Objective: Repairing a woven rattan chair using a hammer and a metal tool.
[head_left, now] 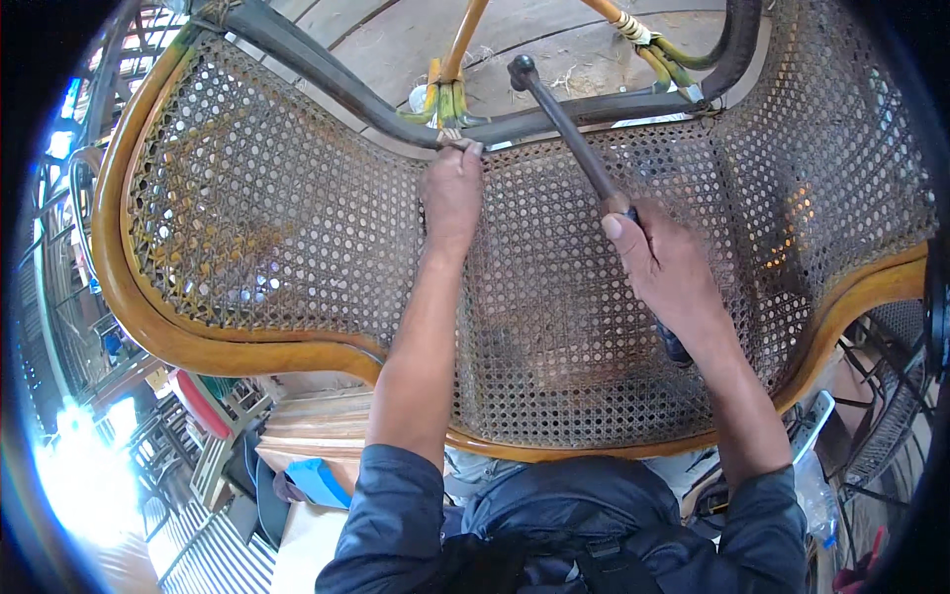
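A woven cane chair seat (584,386) with a bent yellow-brown rattan frame (247,351) lies across in front of me. My right hand (673,267) is closed round the dark handle of a hammer (569,129); its head is raised over the dark pole at the far side. My left hand (453,188) is closed, its fingertips pinched at the dark rattan pole (539,123) beside the joint with a yellow-green leg (450,97). A pale bit shows at those fingertips; what they pinch is too small to name.
A second rattan leg with pale binding (633,28) meets the pole farther right. Wooden planks (376,49) lie beyond the seat. Stacked boards (317,426) and a blue packet (319,483) are at the lower left. A dark woven chair (886,416) stands at the right.
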Demonstrator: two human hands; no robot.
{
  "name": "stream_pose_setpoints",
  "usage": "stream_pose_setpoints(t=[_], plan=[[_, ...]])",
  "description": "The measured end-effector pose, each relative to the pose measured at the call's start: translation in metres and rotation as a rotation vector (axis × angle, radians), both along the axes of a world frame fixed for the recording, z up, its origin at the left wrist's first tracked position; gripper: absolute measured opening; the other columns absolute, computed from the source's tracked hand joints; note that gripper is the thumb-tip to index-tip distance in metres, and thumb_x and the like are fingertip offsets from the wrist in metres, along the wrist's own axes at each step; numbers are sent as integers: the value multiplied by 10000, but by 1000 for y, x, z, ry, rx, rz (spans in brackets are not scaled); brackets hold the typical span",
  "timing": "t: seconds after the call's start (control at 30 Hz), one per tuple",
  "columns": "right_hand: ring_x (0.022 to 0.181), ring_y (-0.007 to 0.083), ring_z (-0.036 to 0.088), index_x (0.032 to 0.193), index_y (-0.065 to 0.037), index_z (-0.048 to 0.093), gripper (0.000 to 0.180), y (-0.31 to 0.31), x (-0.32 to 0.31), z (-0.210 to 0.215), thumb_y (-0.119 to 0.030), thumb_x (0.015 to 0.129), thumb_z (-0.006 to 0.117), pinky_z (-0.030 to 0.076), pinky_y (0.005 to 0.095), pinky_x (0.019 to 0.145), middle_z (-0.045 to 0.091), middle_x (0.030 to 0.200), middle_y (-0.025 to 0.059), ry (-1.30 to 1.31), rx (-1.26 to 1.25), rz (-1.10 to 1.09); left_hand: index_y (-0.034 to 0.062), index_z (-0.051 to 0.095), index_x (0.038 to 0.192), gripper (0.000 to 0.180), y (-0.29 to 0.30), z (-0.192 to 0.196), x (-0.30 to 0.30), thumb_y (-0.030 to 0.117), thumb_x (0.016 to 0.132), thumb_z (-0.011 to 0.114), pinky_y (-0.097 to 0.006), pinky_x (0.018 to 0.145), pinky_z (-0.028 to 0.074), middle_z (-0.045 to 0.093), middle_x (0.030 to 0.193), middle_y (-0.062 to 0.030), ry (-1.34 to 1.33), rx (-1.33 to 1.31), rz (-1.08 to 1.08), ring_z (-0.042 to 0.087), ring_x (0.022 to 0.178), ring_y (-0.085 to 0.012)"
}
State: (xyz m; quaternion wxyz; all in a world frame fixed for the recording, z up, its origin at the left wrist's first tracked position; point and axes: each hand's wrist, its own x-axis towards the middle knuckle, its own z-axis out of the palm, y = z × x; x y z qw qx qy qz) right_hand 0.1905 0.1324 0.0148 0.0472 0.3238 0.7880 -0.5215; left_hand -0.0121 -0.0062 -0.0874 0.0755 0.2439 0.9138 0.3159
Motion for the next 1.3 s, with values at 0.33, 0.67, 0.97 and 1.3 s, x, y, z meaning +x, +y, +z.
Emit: stream_pose_setpoints(t=[0.33,0.67,0.97,1.3], plan=[[671,391,633,970,-5,570,430,-6,-5,-6,-424,946,479,483,454,600,593,684,214,24,-52,16,26,662,924,244,-1,-25,-2,244,912,553,-432,673,483,642,840,-215,224,-113,-112,626,779,-389],[674,406,622,901,-3,541,418,-17,-10,-15,-418,931,501,480,480,596,602,680,209,71,-7,144,20,616,786,275,-2,-27,2,274,885,573,-485,673,456,607,765,-199,202,-72,-91,582,763,-389],[632,403,627,861,13,542,425,-7,-2,-13,-403,937,506,485,471,574,593,647,231,74,3,-19,-21,625,770,307,4,19,-12,266,873,591,-470,661,473,613,719,-224,24,-94,12,609,691,-395],[616,373,620,829,24,536,434,-12,-8,-17,-393,941,502,471,460,568,582,637,216,98,-10,13,-4,661,819,233,-2,-6,-12,215,870,598,-460,657,475,628,744,-206,259,-218,-181,613,715,-388]])
